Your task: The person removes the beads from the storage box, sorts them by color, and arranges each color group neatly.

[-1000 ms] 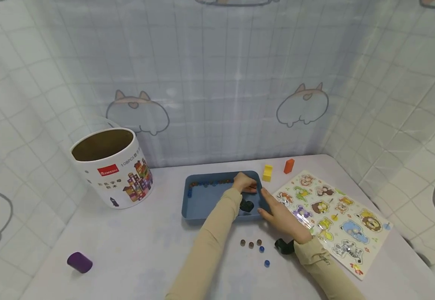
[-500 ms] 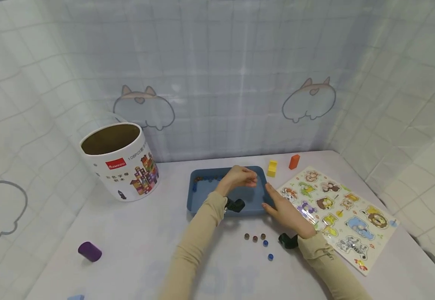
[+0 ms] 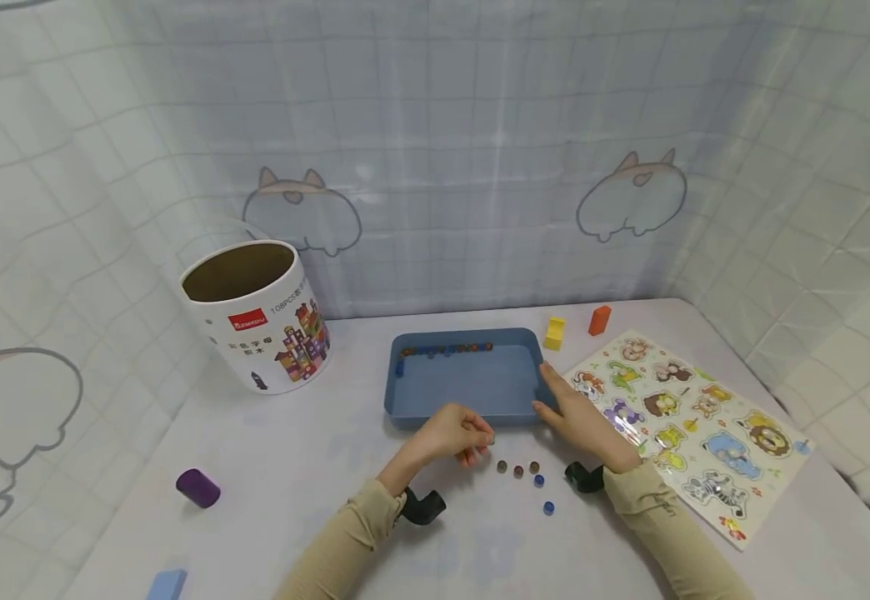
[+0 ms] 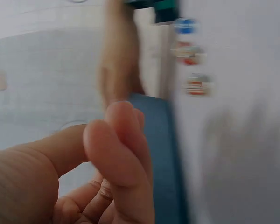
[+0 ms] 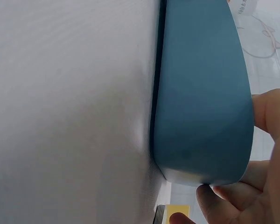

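A shallow blue tray point(image 3: 465, 392) holds a row of brown and blue marbles point(image 3: 442, 350) along its back edge, bending down at the left end. My left hand point(image 3: 450, 432) is in front of the tray, thumb and fingers brought together. A small glassy marble point(image 3: 492, 439) shows at its fingertips in the head view; the left wrist view hides it behind the fingers. My right hand point(image 3: 581, 421) holds the tray's right front corner, thumb point(image 5: 268, 112) at the rim and fingers point(image 5: 214, 203) against the end. Several loose marbles point(image 3: 518, 472) lie between the hands.
A large white bucket point(image 3: 262, 333) stands at back left. A purple cylinder point(image 3: 198, 487) and a light blue block point(image 3: 167, 585) lie at left. Yellow point(image 3: 554, 333) and orange point(image 3: 599, 320) blocks stand behind an animal puzzle board point(image 3: 690, 433) at right.
My left hand has lifted out of the tray's right part and come forward and left, over the table before the tray. The right hand stays at the tray's corner. The head view has shifted slightly.
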A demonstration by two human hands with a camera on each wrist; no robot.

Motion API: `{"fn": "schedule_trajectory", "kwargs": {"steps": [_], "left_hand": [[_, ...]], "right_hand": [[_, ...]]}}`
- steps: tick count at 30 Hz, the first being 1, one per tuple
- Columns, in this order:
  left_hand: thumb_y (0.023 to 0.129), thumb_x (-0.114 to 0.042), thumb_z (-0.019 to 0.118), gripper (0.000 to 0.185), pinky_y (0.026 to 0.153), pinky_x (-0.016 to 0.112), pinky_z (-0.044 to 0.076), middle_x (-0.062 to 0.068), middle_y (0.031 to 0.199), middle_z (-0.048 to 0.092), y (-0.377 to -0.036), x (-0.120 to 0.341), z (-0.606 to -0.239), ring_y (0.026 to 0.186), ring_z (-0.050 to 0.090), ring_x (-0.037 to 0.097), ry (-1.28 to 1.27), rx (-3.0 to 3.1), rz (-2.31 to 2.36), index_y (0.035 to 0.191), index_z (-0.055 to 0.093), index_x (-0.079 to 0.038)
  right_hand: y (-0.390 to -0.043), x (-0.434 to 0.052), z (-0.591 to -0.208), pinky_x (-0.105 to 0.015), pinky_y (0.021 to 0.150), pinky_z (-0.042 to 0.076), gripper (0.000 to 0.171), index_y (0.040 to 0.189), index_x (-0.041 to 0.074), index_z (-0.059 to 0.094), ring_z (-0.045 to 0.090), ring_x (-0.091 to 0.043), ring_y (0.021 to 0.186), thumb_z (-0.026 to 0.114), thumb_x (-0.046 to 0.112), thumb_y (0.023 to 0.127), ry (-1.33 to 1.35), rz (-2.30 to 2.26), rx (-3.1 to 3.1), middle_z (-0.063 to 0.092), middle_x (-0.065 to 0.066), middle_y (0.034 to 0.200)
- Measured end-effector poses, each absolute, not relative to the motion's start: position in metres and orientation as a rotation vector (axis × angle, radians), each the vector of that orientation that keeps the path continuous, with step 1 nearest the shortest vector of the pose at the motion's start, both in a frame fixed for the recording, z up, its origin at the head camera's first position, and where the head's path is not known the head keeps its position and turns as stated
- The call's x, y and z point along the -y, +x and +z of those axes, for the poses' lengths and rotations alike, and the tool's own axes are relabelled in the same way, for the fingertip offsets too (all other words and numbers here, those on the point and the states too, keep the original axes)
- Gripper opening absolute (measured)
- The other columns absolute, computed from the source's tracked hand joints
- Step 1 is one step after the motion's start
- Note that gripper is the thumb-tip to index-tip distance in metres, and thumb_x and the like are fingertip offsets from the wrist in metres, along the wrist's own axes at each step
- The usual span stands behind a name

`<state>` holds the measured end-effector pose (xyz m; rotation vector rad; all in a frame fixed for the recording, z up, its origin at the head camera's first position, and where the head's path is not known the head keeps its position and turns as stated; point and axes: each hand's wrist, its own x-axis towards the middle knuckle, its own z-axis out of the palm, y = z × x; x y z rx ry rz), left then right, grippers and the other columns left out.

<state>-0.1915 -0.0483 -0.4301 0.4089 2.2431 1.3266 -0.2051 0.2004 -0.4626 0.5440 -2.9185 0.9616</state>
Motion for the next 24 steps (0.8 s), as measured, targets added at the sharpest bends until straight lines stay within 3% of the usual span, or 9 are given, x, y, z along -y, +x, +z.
{"fn": "schedule_trajectory", "kwargs": {"steps": [10,17,24], "left_hand": [[0.088,-0.013,0.07,0.005,0.04,0.02,0.039,0.002,0.061,0.067,-0.173,0.047,-0.456,0.039,0.05,0.008,0.416,-2.318,1.223,0.086,0.073,-0.01],[0.092,-0.018,0.067,0.01,0.039,0.021,0.037,0.006,0.06,0.066,-0.17,0.034,-0.438,0.037,0.047,0.014,0.47,-2.374,1.195,0.099,0.072,-0.012],[0.091,-0.014,0.067,0.007,0.037,0.02,0.039,0.003,0.061,0.069,-0.16,0.0,-0.431,0.034,0.048,0.011,0.657,-2.374,1.087,0.094,0.074,-0.012]], "right_hand": [[-0.203,-0.202,-0.463,-0.055,0.115,0.027,0.07,0.153,-0.003,0.018,0.024,-0.04,0.145,0.054,0.025,0.1,0.526,0.971,2.939,0.018,-0.023,0.159],[-0.204,-0.204,-0.463,-0.055,0.115,0.026,0.07,0.153,-0.003,0.018,0.024,-0.041,0.145,0.054,0.026,0.1,0.514,0.943,2.95,0.018,-0.024,0.159],[-0.207,-0.203,-0.462,-0.057,0.112,0.03,0.07,0.152,-0.005,0.02,0.027,-0.043,0.143,0.055,0.025,0.1,0.556,0.955,2.912,0.019,-0.026,0.158]]}}
